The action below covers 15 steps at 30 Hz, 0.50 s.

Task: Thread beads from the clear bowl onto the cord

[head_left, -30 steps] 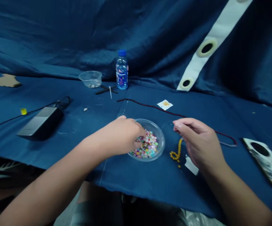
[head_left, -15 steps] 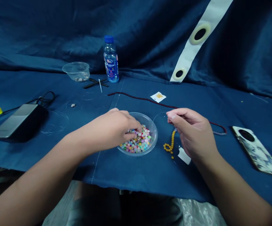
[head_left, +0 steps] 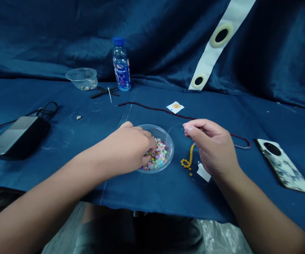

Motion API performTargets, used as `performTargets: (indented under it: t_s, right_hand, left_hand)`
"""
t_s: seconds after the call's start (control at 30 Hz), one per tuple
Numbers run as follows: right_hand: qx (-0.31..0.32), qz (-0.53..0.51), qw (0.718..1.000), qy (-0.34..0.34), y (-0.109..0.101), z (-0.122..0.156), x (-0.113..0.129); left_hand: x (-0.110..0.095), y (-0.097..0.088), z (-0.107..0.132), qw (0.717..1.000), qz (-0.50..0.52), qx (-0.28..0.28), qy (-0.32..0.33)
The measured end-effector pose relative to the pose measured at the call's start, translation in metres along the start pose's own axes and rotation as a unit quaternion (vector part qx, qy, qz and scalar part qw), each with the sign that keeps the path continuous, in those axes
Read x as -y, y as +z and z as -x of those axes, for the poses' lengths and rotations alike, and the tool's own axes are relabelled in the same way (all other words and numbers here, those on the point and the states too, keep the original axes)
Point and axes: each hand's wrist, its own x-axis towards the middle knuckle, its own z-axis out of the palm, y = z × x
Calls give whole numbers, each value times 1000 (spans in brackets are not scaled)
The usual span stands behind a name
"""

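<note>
A clear plastic bowl (head_left: 169,141) holds several small multicoloured beads (head_left: 159,157) near the table's front edge. My left hand (head_left: 131,148) reaches into the bowl with its fingers curled down among the beads; what its fingertips hold is hidden. My right hand (head_left: 212,146) hovers just right of the bowl with thumb and fingers pinched on a thin clear thread. A strand of yellow beads (head_left: 188,160) hangs from that thread onto the blue cloth.
A long dark red bead string (head_left: 152,107) lies behind the bowl. A water bottle (head_left: 121,65), an empty clear bowl (head_left: 82,78) and black sticks (head_left: 103,92) stand at the back. A power bank with cable (head_left: 14,135) lies left, a phone (head_left: 283,165) right, a small white packet (head_left: 175,106) in the middle.
The view has shifted, so everything sits further left and higher. My left hand has stayed in the bead bowl, fingers working among the beads. My right hand keeps its pinch on the thread.
</note>
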Motion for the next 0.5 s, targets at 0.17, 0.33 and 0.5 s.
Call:
performTargets:
  t_s: [0.17,0.33,0.5]
  right_hand:
    - [-1,6,1000,-6,0,0,1]
    - [-1,0,1000,-7,1,0,3]
    - [1,-1,1000,-9,1,0,2]
  left_hand:
    - [-3,0,0,1000,-11,-2,-15]
    - [-2,1,-1,1000,-12,22,-13]
    - [-1,1,-2,1000,-2,20,-1]
